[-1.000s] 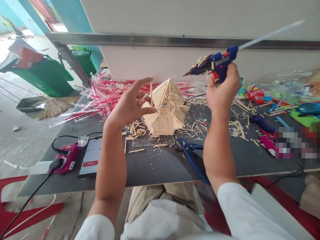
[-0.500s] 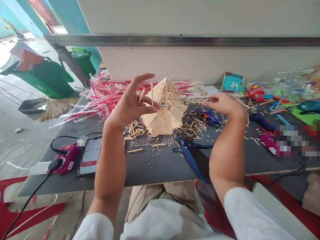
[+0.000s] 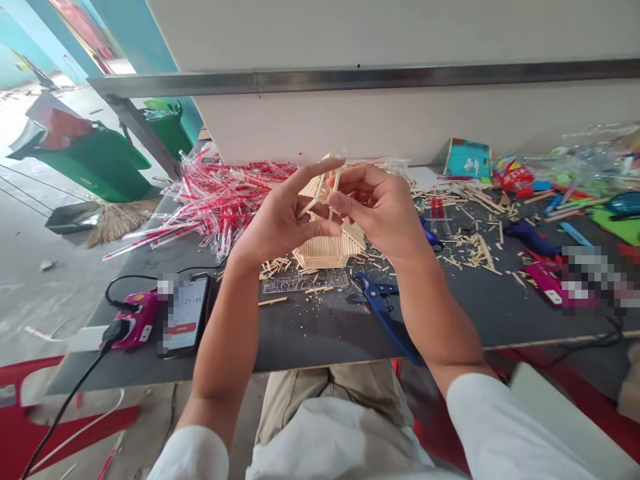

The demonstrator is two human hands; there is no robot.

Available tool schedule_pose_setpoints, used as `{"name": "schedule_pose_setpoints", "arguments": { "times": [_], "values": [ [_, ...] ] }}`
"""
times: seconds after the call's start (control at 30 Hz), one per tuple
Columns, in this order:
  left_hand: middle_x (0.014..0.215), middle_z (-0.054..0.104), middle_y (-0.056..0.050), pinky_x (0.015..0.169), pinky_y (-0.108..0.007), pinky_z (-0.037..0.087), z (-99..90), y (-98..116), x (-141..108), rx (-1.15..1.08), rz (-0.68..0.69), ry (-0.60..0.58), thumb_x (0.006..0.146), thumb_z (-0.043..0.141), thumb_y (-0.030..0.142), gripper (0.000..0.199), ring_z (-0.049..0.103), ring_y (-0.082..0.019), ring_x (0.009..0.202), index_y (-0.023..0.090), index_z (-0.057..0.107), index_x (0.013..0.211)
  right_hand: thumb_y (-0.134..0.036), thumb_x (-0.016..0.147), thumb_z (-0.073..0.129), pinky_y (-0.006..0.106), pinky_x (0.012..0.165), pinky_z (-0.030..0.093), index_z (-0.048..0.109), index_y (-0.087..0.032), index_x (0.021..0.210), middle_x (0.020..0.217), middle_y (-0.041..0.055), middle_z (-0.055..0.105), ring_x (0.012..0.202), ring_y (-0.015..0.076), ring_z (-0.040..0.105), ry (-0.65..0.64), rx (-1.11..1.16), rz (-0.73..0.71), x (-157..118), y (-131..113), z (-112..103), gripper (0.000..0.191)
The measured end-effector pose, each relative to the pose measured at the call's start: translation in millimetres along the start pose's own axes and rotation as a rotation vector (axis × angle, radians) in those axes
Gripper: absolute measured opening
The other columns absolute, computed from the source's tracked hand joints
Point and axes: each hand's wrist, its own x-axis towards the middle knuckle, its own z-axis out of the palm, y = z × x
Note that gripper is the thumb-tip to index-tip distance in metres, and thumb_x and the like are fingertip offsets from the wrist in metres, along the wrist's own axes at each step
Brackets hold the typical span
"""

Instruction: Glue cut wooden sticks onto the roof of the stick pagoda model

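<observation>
My left hand (image 3: 280, 223) is raised over the table with a thin wooden stick (image 3: 335, 183) held upright between thumb and index finger. A second stick (image 3: 311, 205) slants out from its other fingers. My right hand (image 3: 387, 210) meets it from the right, thumb and fingers pinched on the sticks; its exact hold is partly hidden. Behind and below both hands stands a small house-like model (image 3: 327, 252) of wooden sticks with a pointed roof, largely covered by the hands. Blue cutters (image 3: 385, 317) and a clear ruler (image 3: 305, 283) lie in front of it.
Red-and-clear plastic wrappers (image 3: 215, 193) are heaped at the back left. A phone (image 3: 185, 313) and a pink power socket (image 3: 135, 320) lie left. Stick offcuts (image 3: 475, 250) litter the right, near a blue glue gun (image 3: 433, 233). A metal rail (image 3: 350, 78) crosses behind.
My right hand has moved left from above the stick scraps to meet my left hand at the sticks. My left hand has shifted slightly right and still holds them.
</observation>
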Motion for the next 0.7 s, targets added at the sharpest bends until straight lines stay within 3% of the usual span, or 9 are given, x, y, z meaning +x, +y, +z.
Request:
{"name": "schedule_pose_setpoints", "arguments": {
  "times": [0.13, 0.3, 0.4, 0.6, 0.7],
  "values": [
    [0.084, 0.069, -0.002, 0.061, -0.027, 0.055, 2.1, -2.5, 2.8, -0.108, -0.029, -0.008, 0.099, 0.064, 0.039, 0.046, 0.074, -0.02, 0.083, 0.028, 0.058, 0.143, -0.056, 0.082, 0.083, 0.037, 0.069, 0.058, 0.067, -0.027, 0.099, 0.089, 0.0008, 0.072, 0.074, 0.0173, 0.069, 0.016, -0.057, -0.034, -1.8, 0.8, 1.4, 0.038],
    [0.084, 0.073, -0.004, 0.073, -0.031, 0.06, 2.6, -6.9, 6.8, -0.126, 0.027, 0.047, 0.096, 0.062, 0.034, 0.018, 0.07, -0.017, 0.085, 0.023, 0.076, 0.097, -0.058, 0.08, 0.083, 0.036, 0.069, 0.056, 0.063, -0.027, 0.09, 0.083, -0.0011, 0.069, 0.075, 0.0172, 0.067, 0.102, -0.245, -0.058, -5.3, -2.0, 9.3, 0.038],
    [0.085, 0.075, -0.004, 0.072, -0.033, 0.06, 0.4, -7.1, 6.9, -0.122, 0.027, 0.048, 0.092, 0.067, 0.034, 0.017, 0.069, -0.018, 0.087, 0.022, 0.076, 0.085, -0.057, 0.079, 0.084, 0.037, 0.07, 0.056, 0.062, -0.026, 0.085, 0.081, -0.0012, 0.07, 0.072, 0.0165, 0.065, 0.113, -0.25, -0.077, -6.3, -5.5, 10.3, 0.038],
    [0.075, 0.069, -0.003, 0.056, -0.03, 0.053, 0.7, -10.0, 4.8, -0.082, -0.013, 0.051, 0.088, 0.072, 0.038, 0.016, 0.063, -0.016, 0.07, 0.023, 0.079, 0.087, -0.054, 0.082, 0.083, 0.037, 0.066, 0.053, 0.065, -0.025, 0.08, 0.077, -0.0008, 0.069, 0.067, 0.0155, 0.061, 0.067, -0.351, -0.097, -6.9, -7.9, 8.3, 0.035],
    [0.073, 0.069, -0.002, 0.056, -0.029, 0.052, 2.3, -11.3, 5.8, -0.062, -0.026, 0.072, 0.089, 0.07, 0.04, 0.021, 0.061, -0.014, 0.067, 0.022, 0.079, 0.086, -0.052, 0.084, 0.082, 0.038, 0.071, 0.054, 0.068, -0.025, 0.087, 0.083, 0.0002, 0.071, 0.071, 0.0167, 0.063, 0.001, -0.409, -0.105, -7.1, -8.1, 4.0, 0.031]
  ]
}}
